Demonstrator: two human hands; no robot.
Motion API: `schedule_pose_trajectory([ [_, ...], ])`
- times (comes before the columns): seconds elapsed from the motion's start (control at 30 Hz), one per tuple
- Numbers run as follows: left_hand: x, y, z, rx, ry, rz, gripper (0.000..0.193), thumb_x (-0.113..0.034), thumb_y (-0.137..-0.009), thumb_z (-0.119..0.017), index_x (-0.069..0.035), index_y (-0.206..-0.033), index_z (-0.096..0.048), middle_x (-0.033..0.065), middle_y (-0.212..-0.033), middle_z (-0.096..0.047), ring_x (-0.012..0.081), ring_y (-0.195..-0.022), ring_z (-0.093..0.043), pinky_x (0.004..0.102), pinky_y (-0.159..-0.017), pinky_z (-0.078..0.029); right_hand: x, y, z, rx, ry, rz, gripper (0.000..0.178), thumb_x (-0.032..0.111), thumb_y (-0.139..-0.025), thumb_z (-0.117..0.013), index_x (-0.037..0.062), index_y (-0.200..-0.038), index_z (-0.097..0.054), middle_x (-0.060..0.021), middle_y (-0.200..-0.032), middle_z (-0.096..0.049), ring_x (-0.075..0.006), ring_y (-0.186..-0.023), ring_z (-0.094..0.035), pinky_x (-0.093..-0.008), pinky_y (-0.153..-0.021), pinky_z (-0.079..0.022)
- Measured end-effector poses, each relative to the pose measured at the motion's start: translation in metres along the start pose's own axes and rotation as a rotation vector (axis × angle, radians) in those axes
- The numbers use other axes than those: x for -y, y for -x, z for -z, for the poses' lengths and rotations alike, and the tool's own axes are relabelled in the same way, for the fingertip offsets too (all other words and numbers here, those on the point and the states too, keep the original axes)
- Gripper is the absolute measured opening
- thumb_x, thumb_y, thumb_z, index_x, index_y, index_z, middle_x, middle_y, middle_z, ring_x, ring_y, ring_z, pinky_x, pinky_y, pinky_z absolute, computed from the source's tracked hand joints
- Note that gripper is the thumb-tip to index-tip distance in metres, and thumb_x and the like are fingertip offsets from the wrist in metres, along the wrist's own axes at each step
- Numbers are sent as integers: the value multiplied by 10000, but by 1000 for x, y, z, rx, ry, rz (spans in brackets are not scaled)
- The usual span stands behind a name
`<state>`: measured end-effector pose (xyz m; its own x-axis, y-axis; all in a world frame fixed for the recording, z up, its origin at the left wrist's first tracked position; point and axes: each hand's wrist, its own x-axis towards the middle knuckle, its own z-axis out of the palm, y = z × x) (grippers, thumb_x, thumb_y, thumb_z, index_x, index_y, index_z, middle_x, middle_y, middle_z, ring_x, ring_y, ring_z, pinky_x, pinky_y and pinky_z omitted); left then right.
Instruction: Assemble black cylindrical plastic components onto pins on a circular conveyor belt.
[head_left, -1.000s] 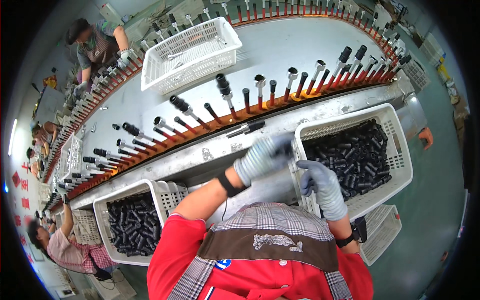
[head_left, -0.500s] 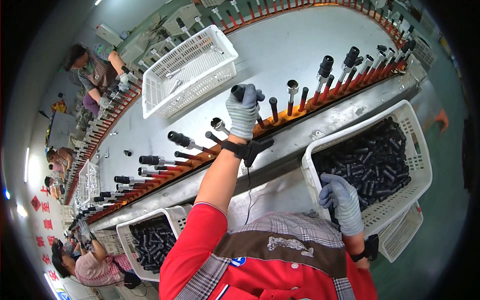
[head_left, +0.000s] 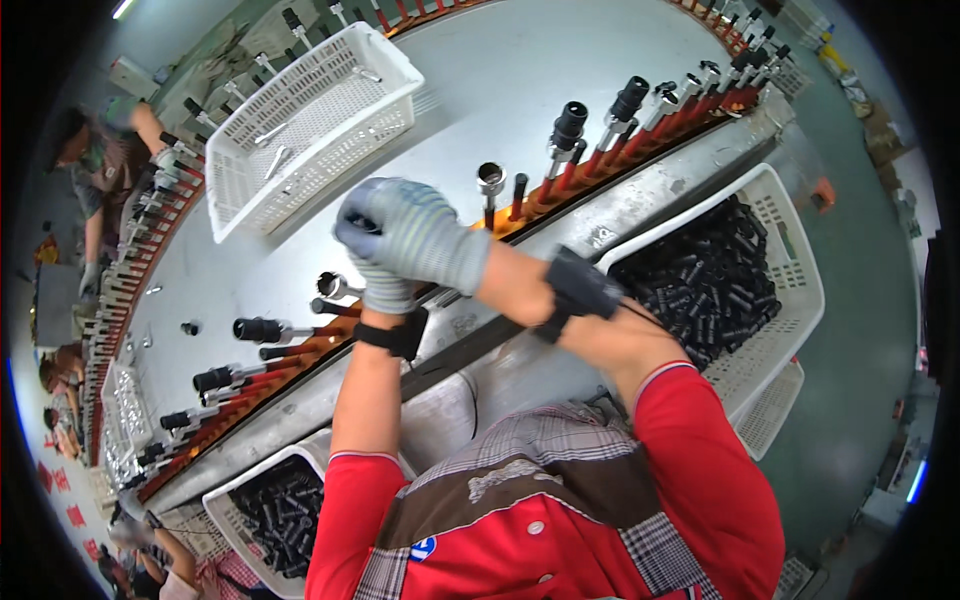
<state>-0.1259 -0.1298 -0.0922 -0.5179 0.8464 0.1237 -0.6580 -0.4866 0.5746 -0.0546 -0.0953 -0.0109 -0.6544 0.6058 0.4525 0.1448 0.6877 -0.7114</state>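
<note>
In front of me over the conveyor edge, my two gloved hands are pressed together, slightly blurred. My right hand reaches across from the right, its fingers closed around a short black sleeve, whose dark end shows. My left hand is beneath it; the right hand hides its fingers. Close by on the left, a chrome socket stands on the row of posts. To the right, another chrome socket sits on a red post, beside a black-tipped post.
A crate of black sleeves stands at my right, another crate at lower left. A white basket with a few metal pieces lies on the metal table. Posts carrying black and chrome parts line its edge. Co-workers work at the left.
My right hand has left the crate of black sleeves and crossed over to meet my left hand. The view has shifted, so the table and basket sit further left.
</note>
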Motion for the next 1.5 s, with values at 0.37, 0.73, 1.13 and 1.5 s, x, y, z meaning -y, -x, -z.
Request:
schedule_pose_trajectory([
  [0.37, -40, 5, 58, -62, -664, -312, 125, -130, -872, -690, -58, -958, -634, 27, -805, -653, 115, -653, -590, 254, -593, -479, 9, 44, 4, 70, -221, 111, 612, 298, -758, -721, 14, -1262, -523, -199, -1144, -612, -328, -1038, -608, -398, -933, -471],
  [0.73, -66, 117, 27, -282, -1579, -585, 658, -151, -883, -652, 88, -1399, -320, 244, -1433, -364, 329, -1341, -361, 428, -1146, -231, -139, 336, 234, 567, 555, -1041, 442, 358, -759, -639, 23, -1045, -671, -240, -1018, -663, -368, -984, -639, -412, -886, -498],
  [1.13, 38, 170, -102, 654, -1202, 319, 637, -149, -810, -740, -53, -1363, -439, 145, -1186, -635, 220, -1088, -625, 317, -912, -502, -44, 247, 186, 66, 85, -715, 429, 411, -809, -636, 3, -941, -650, -229, -866, -662, -372, -850, -656, -426, -747, -512],
  [1.5, 59, 19, -117, 351, -755, -101, 95, -55, -875, -620, -42, -966, -648, 18, -906, -664, 123, -789, -596, 256, -695, -475, -1, 246, 170, -46, -391, -524, 351, 238, -973, -524, 3, -1226, -586, -158, -1047, -672, -227, -954, -657, -316, -831, -508],
])
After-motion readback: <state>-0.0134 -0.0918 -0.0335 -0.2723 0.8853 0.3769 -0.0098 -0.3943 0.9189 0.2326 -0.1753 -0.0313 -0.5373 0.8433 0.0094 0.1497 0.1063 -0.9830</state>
